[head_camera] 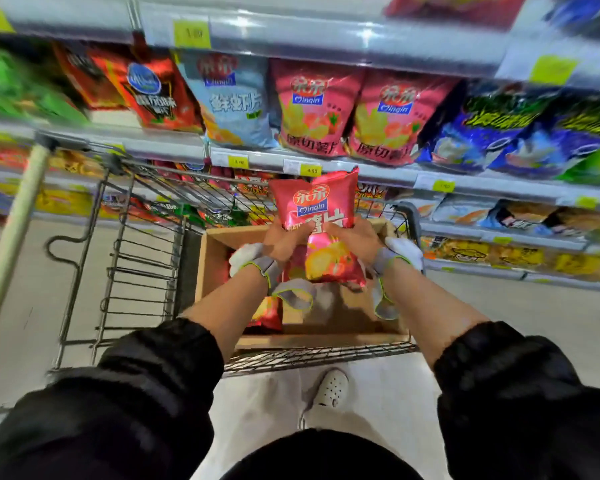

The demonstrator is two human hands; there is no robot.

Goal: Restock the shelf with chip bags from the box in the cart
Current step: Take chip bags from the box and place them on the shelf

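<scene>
Bright even store light, motion-blurred edges, wide-angle bending

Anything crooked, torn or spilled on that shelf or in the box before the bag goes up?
Nothing spilled or torn. On the shelf, the dark red bag and the light blue bag lean left, unlike the upright pink bags. Both hands hold the red chip bag over the box.

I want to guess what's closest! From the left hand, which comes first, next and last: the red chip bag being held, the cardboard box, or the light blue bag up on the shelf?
1. Red chip bag: held in the left hand itself.
2. Cardboard box: just below, in the cart.
3. Light blue bag: up on the shelf, beyond the cart.
</scene>
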